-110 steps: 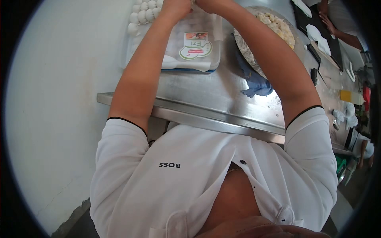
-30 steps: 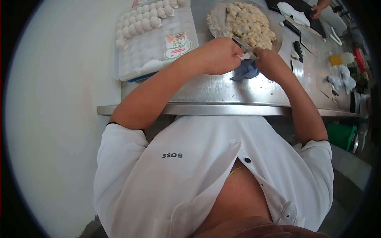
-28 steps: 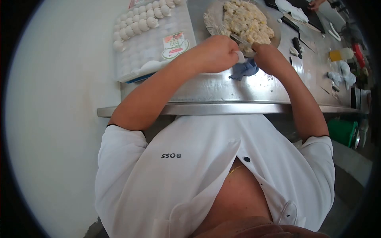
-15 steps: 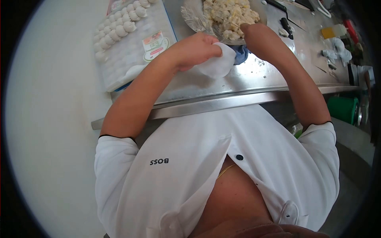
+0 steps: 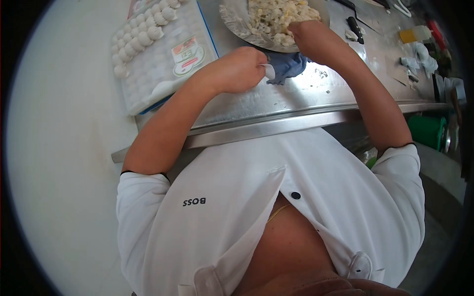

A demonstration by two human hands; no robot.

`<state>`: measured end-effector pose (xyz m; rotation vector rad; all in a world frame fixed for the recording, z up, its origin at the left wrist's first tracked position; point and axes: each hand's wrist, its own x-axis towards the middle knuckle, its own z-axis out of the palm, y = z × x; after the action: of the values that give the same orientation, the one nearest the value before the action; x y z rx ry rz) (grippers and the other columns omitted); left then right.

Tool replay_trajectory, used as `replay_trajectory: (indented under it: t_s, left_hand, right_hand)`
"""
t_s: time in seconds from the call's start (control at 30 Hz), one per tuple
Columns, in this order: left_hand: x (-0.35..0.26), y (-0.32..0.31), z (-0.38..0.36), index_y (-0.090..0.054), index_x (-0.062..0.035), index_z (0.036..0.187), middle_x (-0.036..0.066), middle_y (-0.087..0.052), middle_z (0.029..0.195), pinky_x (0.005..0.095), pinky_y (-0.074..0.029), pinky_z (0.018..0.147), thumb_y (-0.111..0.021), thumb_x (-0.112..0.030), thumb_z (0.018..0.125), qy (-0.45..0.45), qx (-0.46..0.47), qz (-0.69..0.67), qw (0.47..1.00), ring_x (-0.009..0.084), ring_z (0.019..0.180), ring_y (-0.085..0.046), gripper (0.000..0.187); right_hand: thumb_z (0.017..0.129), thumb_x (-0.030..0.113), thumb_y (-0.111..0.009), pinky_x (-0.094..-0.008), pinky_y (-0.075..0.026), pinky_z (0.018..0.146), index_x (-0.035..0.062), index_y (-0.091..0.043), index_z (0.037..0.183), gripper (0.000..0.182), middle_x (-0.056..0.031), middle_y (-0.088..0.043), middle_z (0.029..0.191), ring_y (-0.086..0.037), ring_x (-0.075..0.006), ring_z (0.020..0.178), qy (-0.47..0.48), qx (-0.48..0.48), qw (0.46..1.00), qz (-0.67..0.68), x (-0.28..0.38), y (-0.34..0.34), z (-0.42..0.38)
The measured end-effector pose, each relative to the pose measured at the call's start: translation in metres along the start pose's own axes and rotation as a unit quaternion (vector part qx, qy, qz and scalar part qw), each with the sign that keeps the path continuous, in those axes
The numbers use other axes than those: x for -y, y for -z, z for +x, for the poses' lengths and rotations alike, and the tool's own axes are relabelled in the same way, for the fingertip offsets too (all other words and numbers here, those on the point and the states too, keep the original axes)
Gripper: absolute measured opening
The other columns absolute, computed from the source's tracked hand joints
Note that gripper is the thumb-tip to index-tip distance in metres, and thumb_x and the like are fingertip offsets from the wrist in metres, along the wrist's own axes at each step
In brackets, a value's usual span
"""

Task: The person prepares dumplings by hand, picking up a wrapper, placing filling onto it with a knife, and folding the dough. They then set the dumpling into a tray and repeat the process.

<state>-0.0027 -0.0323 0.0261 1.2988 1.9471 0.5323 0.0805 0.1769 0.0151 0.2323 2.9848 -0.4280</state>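
Note:
My left hand (image 5: 242,70) is closed around a thin white wrapper (image 5: 269,71), of which only a small part shows past the fingers. My right hand (image 5: 308,39) reaches over the front rim of a metal bowl (image 5: 234,27) filled with a chunky pale mixture (image 5: 281,16). Its fingers are bent at the mixture's edge, and what they hold, if anything, is hidden. Beneath the bowl's front edge lies a blue cloth (image 5: 286,66). Rows of white dumplings (image 5: 143,37) rest on the labelled white tray (image 5: 163,74) to the left.
A black-handled knife (image 5: 355,29) lies right of the bowl on the steel table (image 5: 237,108). Further right are a bottle of yellow liquid (image 5: 414,34) and crumpled white plastic (image 5: 424,59). A green container (image 5: 427,132) stands below the table's right edge.
The wrapper, spread out before, is now mostly hidden in my left hand. My right hand has shifted slightly up and left in view. More of the blue cloth shows.

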Motion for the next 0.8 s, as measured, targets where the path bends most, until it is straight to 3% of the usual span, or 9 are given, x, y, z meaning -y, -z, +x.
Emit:
replay_trajectory:
  t_s: [0.1,0.3,0.37,0.4,0.47,0.6,0.7,0.8]
  left_hand:
    - [0.002,-0.001,0.001,-0.064,0.0030,0.109,0.021,-0.067,0.097,0.0383,-0.049,0.081,-0.050,-0.018,0.090,0.023,-0.034,-0.005,0.999,0.0334,0.089,-0.064,0.032]
    - [0.012,-0.002,0.007,-0.064,0.0005,0.112,0.013,-0.069,0.098,0.0338,-0.048,0.083,-0.051,-0.020,0.093,0.080,-0.092,-0.101,0.987,0.0221,0.091,-0.064,0.031]
    - [0.021,-0.004,0.013,-0.064,0.0023,0.111,0.008,-0.068,0.098,0.0304,-0.048,0.083,-0.054,-0.019,0.094,0.120,-0.056,-0.265,0.955,0.0160,0.092,-0.062,0.030]
    - [0.025,-0.006,0.016,-0.064,0.0023,0.111,0.008,-0.068,0.098,0.0304,-0.048,0.083,-0.054,-0.019,0.094,0.120,-0.053,-0.264,0.956,0.0160,0.092,-0.062,0.030]
    - [0.030,-0.008,0.019,-0.064,0.0050,0.109,0.008,-0.068,0.099,0.0283,-0.049,0.081,-0.056,-0.017,0.093,0.155,-0.051,-0.336,0.928,0.0148,0.090,-0.063,0.028]
    - [0.031,-0.007,0.018,-0.064,0.0058,0.108,0.010,-0.069,0.097,0.0283,-0.049,0.079,-0.059,-0.018,0.092,0.151,-0.051,-0.351,0.923,0.0154,0.087,-0.064,0.029]
    - [0.027,-0.008,0.018,-0.065,0.0052,0.107,0.009,-0.069,0.096,0.0282,-0.050,0.078,-0.061,-0.020,0.091,0.165,-0.038,-0.308,0.936,0.0153,0.084,-0.064,0.030]
    - [0.024,-0.011,0.016,-0.066,0.0044,0.106,0.008,-0.069,0.093,0.0280,-0.050,0.076,-0.062,-0.022,0.090,0.143,-0.018,-0.303,0.942,0.0151,0.083,-0.064,0.031]
  right_hand:
    - [0.088,0.007,-0.049,-0.0465,-0.050,0.081,0.0010,-0.066,0.104,0.024,-0.0260,-0.066,0.090,-0.065,-0.0404,0.088,-0.027,-0.009,1.000,-0.009,-0.006,-0.017,0.014]
    - [0.088,0.007,-0.047,-0.0460,-0.051,0.081,0.0010,-0.066,0.104,0.025,-0.0256,-0.066,0.091,-0.065,-0.0410,0.087,-0.015,0.060,0.998,-0.003,0.000,0.002,-0.009]
    - [0.088,0.006,-0.047,-0.0461,-0.050,0.081,-0.0002,-0.065,0.102,0.024,-0.0258,-0.066,0.092,-0.064,-0.0415,0.089,-0.025,0.019,0.999,0.006,0.003,0.011,-0.013]
    - [0.088,0.006,-0.047,-0.0461,-0.050,0.081,-0.0002,-0.065,0.102,0.024,-0.0258,-0.066,0.092,-0.064,-0.0415,0.089,-0.028,0.018,0.999,0.008,0.000,0.006,-0.012]
    - [0.088,0.007,-0.047,-0.0464,-0.050,0.081,-0.0017,-0.065,0.101,0.024,-0.0261,-0.065,0.092,-0.063,-0.0420,0.088,-0.072,0.085,0.994,0.022,-0.007,-0.006,-0.006]
    - [0.088,0.007,-0.046,-0.0466,-0.050,0.080,-0.0024,-0.064,0.099,0.023,-0.0259,-0.065,0.090,-0.064,-0.0429,0.085,-0.014,0.045,0.996,0.075,0.000,-0.003,-0.025]
    - [0.088,0.006,-0.047,-0.0462,-0.051,0.080,-0.0009,-0.064,0.102,0.024,-0.0256,-0.066,0.092,-0.064,-0.0419,0.087,-0.001,-0.011,0.999,0.042,-0.001,0.004,-0.019]
    - [0.088,0.005,-0.047,-0.0461,-0.051,0.080,-0.0002,-0.064,0.105,0.025,-0.0256,-0.066,0.092,-0.064,-0.0415,0.088,-0.037,-0.007,0.999,0.001,-0.007,-0.004,0.000]
